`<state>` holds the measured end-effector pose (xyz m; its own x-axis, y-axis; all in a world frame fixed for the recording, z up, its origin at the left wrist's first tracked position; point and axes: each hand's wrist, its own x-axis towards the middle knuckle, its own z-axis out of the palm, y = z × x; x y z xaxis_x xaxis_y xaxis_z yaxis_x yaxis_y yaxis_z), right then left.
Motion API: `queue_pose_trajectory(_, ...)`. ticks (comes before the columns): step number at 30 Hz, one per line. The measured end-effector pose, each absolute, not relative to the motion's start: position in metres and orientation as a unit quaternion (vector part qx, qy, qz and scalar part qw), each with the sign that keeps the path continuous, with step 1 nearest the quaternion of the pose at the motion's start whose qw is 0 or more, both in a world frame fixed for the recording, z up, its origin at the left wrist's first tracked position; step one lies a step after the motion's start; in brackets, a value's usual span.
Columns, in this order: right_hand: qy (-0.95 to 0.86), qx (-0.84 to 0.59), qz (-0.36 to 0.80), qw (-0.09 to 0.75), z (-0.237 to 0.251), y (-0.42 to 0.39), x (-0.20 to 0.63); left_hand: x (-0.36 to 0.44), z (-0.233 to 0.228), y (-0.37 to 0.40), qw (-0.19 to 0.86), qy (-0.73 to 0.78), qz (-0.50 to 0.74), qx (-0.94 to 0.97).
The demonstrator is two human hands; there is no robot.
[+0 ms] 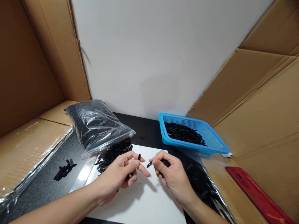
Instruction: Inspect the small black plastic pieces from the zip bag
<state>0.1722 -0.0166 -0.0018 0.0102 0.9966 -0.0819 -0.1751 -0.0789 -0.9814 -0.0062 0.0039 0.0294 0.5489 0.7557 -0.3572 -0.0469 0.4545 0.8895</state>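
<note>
Basket (217,140), bag (95,119), pile (111,155) half-hidden by left hand (125,166) — right hand (171,172) apart, each gripping a black piece (149,164)

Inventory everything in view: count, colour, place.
Black-filled bag: one, clear, back left
Loose pile: one, black, before the bag
Small cluster: one, black, far left
Basket: one, blue, right rear, black pieces inside
Right heap: one, black, below basket
Sheet: one, white, under the hands
Table: one, black, around sheet
Speckled surface: one, grey, lower left
Flat object: one, red, lower right
Cardboard panels: several, brown, both sides
Backdrop: one, white, behind
Left hand: one, centre, holding a black piece
Right hand: one, centre, holding another black piece
</note>
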Motion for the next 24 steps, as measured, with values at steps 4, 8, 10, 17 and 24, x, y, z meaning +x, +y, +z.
queue_pose_trajectory(4,-0.429,-0.470,0.564,0.526,-0.004,-0.016,0.173,-0.006,0.028,0.005,0.764,0.383,0.256,0.452)
queue_pose_trajectory(8,-0.410,-0.452,0.591,0.527,0.002,-0.018,0.173,-0.007,0.026,0.004,0.774,0.370,0.244,0.453)
queue_pose_trajectory(10,-0.382,-0.427,0.629,0.525,0.007,-0.018,0.173,-0.007,0.025,0.003,0.779,0.365,0.237,0.452)
queue_pose_trajectory(17,-0.421,-0.419,0.614,0.520,0.005,-0.017,0.172,-0.008,0.026,0.003,0.786,0.353,0.227,0.454)
queue_pose_trajectory(24,-0.480,-0.469,0.564,0.482,0.004,-0.018,0.172,-0.008,0.026,0.003,0.791,0.376,0.228,0.426)
